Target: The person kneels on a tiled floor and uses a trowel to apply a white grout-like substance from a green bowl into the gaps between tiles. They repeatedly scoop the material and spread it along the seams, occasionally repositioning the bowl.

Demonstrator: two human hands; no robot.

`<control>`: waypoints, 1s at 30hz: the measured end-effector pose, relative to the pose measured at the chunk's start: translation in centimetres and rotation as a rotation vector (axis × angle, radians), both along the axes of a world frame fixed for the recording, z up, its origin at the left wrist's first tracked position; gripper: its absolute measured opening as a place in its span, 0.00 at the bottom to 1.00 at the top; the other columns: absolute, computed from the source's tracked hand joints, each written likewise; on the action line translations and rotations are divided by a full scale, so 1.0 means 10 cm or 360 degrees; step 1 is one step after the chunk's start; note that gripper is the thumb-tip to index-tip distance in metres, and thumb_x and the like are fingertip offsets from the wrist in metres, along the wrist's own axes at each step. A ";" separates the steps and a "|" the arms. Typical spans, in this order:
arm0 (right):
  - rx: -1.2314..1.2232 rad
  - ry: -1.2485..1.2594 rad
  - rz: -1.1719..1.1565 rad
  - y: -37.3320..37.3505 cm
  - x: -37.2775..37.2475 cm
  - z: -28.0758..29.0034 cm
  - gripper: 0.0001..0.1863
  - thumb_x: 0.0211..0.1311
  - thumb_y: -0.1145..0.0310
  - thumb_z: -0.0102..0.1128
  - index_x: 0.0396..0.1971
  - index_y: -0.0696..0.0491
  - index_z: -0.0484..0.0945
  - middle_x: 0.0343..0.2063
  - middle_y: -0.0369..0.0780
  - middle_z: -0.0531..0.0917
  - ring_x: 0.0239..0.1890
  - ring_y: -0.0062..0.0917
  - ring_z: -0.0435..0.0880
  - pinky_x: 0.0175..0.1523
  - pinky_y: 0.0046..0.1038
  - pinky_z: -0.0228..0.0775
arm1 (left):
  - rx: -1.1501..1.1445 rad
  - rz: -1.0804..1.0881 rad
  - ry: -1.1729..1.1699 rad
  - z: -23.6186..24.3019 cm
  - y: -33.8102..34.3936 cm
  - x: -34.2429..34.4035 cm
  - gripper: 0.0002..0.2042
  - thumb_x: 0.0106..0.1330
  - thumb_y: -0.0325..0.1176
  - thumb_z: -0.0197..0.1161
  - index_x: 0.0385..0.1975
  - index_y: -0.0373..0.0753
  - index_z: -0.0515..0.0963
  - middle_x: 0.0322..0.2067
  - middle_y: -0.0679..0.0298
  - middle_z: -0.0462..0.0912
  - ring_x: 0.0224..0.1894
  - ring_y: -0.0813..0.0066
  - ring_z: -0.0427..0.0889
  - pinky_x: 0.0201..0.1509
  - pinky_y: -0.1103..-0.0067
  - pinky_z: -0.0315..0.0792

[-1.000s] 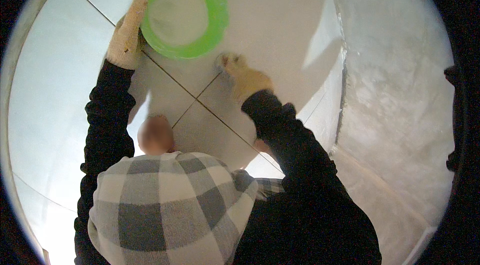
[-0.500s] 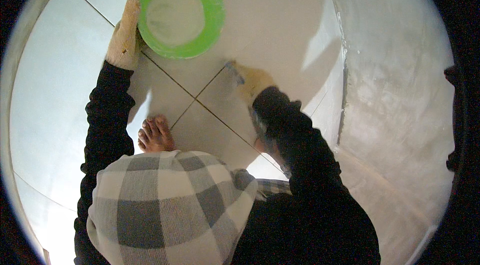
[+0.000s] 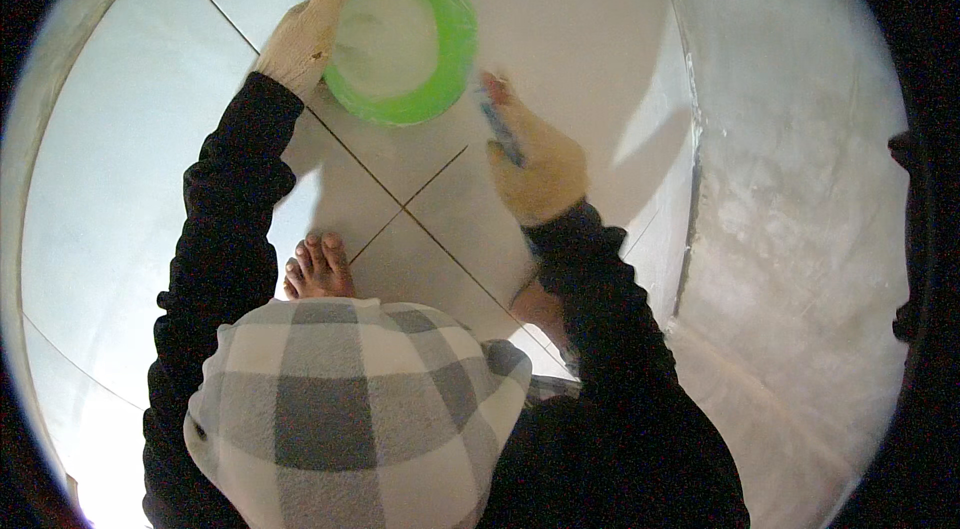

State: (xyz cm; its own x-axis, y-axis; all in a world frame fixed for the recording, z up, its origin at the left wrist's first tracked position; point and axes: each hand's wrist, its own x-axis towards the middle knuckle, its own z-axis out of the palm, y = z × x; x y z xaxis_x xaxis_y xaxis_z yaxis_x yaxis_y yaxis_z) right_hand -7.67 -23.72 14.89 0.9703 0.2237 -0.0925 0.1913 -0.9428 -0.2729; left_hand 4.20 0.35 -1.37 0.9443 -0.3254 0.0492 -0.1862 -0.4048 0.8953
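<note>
Resting along the left rim of a round, bright-green plastic bowl (image 3: 457, 39) of pale, milky mix (image 3: 388, 41), the cream-gloved left hand (image 3: 306, 36) shows fingers laid together; whether they grip, I cannot tell. The bowl sits on pale floor tiles (image 3: 575, 39), where an uneven push could skid it. Just right of it, the cream-gloved right hand (image 3: 543, 161) has fingers closed around a slim blue item (image 3: 501, 127), too blurred to name; a careless swing might knock the rim and slop mix toward 2 dark joints (image 3: 403, 207).
</note>
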 end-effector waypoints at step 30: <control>0.0105 0.1343 0.0103 0.22 0.63 -0.01 0.27 0.48 0.65 0.62 0.53 0.50 0.77 0.31 0.48 0.84 0.35 0.35 0.85 0.46 0.33 0.75 | 0.0076 0.0127 -0.0048 0.90 -0.44 -0.13 0.24 0.71 0.56 0.42 0.47 0.44 0.79 0.33 0.46 0.83 0.40 0.42 0.81 0.47 0.58 0.75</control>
